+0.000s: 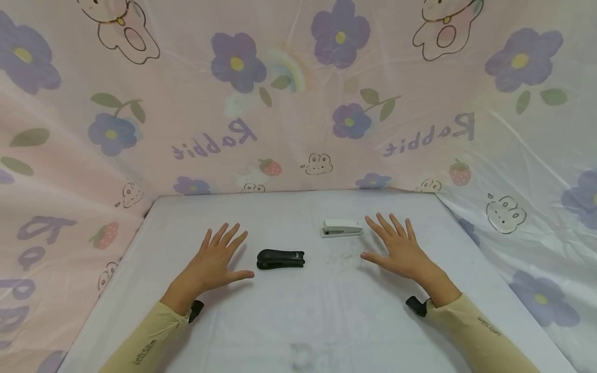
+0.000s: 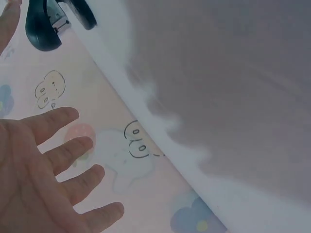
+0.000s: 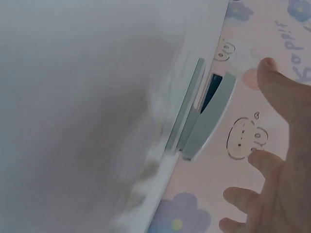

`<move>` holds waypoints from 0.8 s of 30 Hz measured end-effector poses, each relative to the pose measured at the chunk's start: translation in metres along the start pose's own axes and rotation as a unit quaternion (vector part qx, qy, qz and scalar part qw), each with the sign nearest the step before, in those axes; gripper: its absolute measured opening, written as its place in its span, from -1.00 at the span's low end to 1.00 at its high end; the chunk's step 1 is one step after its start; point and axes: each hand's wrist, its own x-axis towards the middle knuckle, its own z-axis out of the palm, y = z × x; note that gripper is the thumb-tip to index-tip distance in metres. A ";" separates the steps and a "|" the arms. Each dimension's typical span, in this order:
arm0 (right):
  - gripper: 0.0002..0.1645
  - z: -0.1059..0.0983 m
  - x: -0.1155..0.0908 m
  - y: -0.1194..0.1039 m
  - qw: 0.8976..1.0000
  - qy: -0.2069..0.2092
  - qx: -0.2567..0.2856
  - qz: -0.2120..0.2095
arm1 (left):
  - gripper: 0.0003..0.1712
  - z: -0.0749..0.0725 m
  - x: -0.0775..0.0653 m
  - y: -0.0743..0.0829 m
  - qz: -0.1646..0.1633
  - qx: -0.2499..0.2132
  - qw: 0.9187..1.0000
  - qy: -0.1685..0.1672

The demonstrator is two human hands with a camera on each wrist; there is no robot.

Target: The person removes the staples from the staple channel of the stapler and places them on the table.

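A black stapler (image 1: 280, 259) lies on the white table, left of its middle. My left hand (image 1: 213, 264) is just to its left, fingers spread and straight, holding nothing; its thumb tip comes close to the stapler's rounded end. Farther back and to the right is a white stapler (image 1: 342, 228). Beside that one, on its right, my right hand (image 1: 396, 251) is spread with straight fingers and an empty palm. The left wrist view catches part of the black stapler (image 2: 43, 26) at its top edge. In the right wrist view the white stapler (image 3: 201, 114) shows side-on near the thumb.
The white table (image 1: 289, 311) ends at a back edge against a hanging cloth (image 1: 289, 114) printed with flowers and rabbits. More of this cloth hangs at the left and right sides. Dark wrist cameras (image 1: 416, 306) sit at both sleeve cuffs.
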 end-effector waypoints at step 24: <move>0.18 0.033 0.037 -0.076 0.994 -0.002 0.016 -0.111 | 0.23 0.022 0.033 0.005 0.051 -0.053 0.996 -0.050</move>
